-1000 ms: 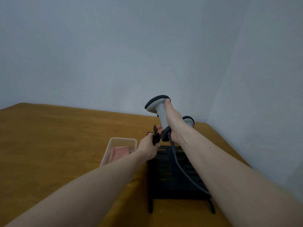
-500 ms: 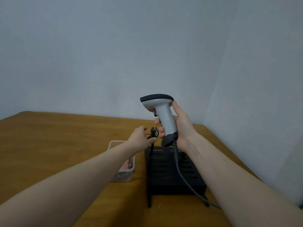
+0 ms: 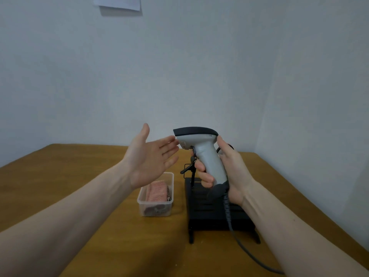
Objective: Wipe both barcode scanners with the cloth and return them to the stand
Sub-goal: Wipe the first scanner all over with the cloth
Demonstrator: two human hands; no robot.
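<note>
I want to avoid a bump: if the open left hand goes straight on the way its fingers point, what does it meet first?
Most likely the front end of the grey-and-black barcode scanner gripped by the right hand; the left hand fingertips appear almost touching it, though depth is uncertain.

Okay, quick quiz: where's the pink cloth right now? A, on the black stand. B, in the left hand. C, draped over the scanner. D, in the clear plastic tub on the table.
D: the pink cloth lies folded inside the clear tub, while the left hand is open and holds nothing.
</note>
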